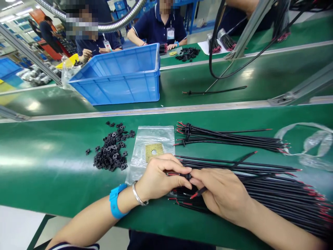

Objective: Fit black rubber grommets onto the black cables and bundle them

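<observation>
My left hand [162,175] is closed, thumb and fingers pinching a small black plastic piece [187,176] near the end of a black cable. Red wire [170,174] shows behind that thumb. My right hand [226,194] meets it fingertip to fingertip, closed around black cable; a red-tipped cable end [197,193] sticks out below its fingers. How the cable runs inside this hand is hidden. Beneath both hands lies a large bundle of black cables [283,198] with red wire ends. Behind it is a smaller bundle [234,139], with black pieces fitted near its left ends.
Loose black plastic pieces [110,152] are heaped at the left. A clear plastic bag [142,137] bears a yellowish square plate [151,151] with a hole. A blue crate [117,86] stands beyond the metal rail [145,113]. Co-workers [162,27] sit across the bench.
</observation>
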Available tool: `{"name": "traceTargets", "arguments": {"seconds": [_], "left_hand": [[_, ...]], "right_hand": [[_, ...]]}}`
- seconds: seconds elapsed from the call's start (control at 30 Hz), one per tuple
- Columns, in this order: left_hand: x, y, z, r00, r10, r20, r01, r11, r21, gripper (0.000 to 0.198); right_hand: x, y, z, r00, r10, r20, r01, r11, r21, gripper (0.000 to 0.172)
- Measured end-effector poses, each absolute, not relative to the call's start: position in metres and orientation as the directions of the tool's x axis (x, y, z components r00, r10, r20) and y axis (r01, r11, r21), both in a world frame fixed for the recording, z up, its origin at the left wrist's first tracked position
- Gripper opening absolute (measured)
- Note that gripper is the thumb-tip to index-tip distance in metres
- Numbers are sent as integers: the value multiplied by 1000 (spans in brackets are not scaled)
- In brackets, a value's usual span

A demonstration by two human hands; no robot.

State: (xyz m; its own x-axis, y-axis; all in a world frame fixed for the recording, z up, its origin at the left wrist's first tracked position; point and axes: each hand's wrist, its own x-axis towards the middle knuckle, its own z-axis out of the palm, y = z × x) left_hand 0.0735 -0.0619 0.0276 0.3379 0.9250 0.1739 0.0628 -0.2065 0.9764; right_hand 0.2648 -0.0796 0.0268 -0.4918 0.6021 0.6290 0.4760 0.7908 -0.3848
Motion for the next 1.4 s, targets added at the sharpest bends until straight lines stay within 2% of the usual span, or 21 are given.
{"name": "traceTargets", "arguments": {"seconds": [0.23,0.4,0.73,0.87,0.97,1.03,1.1,1.17,1.27,1.33,1.4], "left_hand": [[74,-58,24,217,972,92,81,-112,990,28],[76,-59,23,205,971,120,74,-138,988,28],[75,-57,22,187,971,146,121,-170,978,26],[68,-50,17,121,982,148,117,-162,980,17],[59,-41,19,154,986,68,95,-84,992,28],[44,-33,25,206,977,60,234,-108,966,31],[20,-22,33,273,957,96,525,-232,819,24],[-10,-10,40,302,946,118,783,-317,536,30],[-54,7,41,153,977,151,982,-167,86,41],[-75,17,37,83,994,71,996,-80,-43,36],[-87,24,31,53,999,-9,996,-53,-77,27]], "right_hand": [[277,-67,24,-600,613,515,506,789,-349,28],[277,-68,22,-571,596,565,541,790,-288,23],[279,-66,32,-610,594,524,573,788,-227,29],[299,-50,38,-631,592,502,642,761,-93,30],[319,-31,34,-602,623,500,740,670,57,28],[329,-17,26,-564,670,484,804,579,136,26],[333,-7,17,-532,713,457,840,511,181,24],[332,0,9,-518,737,434,853,486,192,23],[329,3,2,-516,749,415,855,477,203,23],[329,3,1,-517,747,418,855,473,211,24],[331,1,3,-516,736,437,855,472,216,29]]}}
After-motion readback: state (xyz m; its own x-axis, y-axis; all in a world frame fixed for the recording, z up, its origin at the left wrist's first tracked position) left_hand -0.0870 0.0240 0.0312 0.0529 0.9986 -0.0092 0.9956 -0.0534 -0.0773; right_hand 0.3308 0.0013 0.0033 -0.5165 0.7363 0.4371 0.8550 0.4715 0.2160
